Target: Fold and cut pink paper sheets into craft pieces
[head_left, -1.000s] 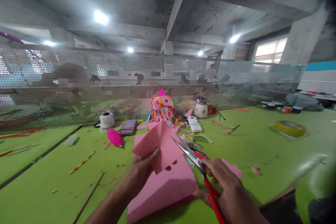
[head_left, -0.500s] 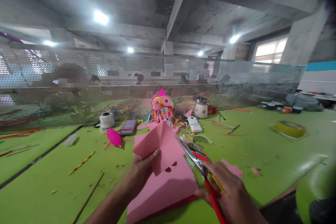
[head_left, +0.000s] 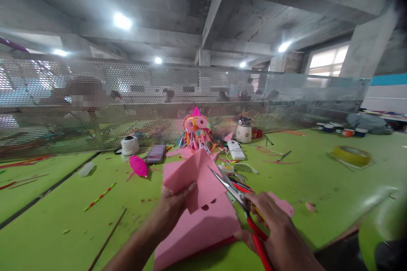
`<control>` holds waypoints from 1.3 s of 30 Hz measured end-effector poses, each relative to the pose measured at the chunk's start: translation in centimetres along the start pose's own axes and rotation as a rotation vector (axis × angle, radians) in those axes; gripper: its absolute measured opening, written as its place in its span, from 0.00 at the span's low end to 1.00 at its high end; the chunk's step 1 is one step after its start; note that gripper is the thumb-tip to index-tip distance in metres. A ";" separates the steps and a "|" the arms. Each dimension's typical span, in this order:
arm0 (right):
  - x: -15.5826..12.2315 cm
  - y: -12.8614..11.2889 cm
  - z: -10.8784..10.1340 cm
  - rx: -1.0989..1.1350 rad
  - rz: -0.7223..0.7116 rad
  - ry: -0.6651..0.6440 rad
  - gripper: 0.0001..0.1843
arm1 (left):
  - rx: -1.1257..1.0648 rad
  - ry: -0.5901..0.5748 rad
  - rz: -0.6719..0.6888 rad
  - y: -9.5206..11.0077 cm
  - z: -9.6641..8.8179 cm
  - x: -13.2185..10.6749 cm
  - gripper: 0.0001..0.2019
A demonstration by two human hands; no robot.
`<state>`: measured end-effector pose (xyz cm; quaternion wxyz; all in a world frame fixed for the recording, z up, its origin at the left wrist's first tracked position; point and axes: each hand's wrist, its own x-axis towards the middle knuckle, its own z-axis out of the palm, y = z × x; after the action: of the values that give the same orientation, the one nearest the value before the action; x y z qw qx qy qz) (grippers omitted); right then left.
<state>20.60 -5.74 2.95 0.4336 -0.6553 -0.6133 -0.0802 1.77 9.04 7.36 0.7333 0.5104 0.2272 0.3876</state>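
A folded sheet of pink paper [head_left: 203, 178] is pinched in my left hand [head_left: 174, 205], thumb on top. My right hand [head_left: 273, 224] grips red-handled scissors [head_left: 232, 188], whose blades are slightly parted beside the sheet's right edge. A yellow stick-like thing, partly hidden, lies under the right fingers. Below the held sheet, more pink paper [head_left: 197, 237] rests on the green table [head_left: 63, 245]. Just past the scissors are a red and black tool [head_left: 241, 187] and a pink scrap [head_left: 281, 204].
Behind the paper stands a colourful owl-like craft figure [head_left: 197, 129]. Pink yarn [head_left: 138, 166], a white spool [head_left: 129, 146], a white power bank [head_left: 235, 150] with cable and a jar [head_left: 243, 130] are around it. Yellow tape [head_left: 351, 156] lies right. A perforated metal screen [head_left: 143, 114] closes the back.
The scissor blades have opened a little and shifted slightly over the sheet's right edge. My left hand and the pink paper have moved slightly right and down.
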 end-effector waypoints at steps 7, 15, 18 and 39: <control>-0.1 0.6 0.4 0.022 -0.004 0.014 0.31 | 0.010 -0.027 -0.067 -0.8 -1.1 0.1 0.14; -0.3 0.9 0.8 0.037 -0.015 -0.004 0.26 | 0.015 -0.055 -0.065 -0.8 -1.1 0.2 0.13; -0.3 0.8 0.7 0.046 -0.046 0.018 0.24 | 0.023 -0.041 -0.075 -0.8 -1.1 0.2 0.13; 0.0 0.2 1.3 0.109 -0.040 0.062 0.21 | -0.021 -0.125 -0.090 -0.5 -0.7 0.0 0.18</control>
<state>20.20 -4.90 2.07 0.4859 -0.6153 -0.6161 -0.0755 1.40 9.36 6.65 0.7680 0.5152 0.1996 0.3239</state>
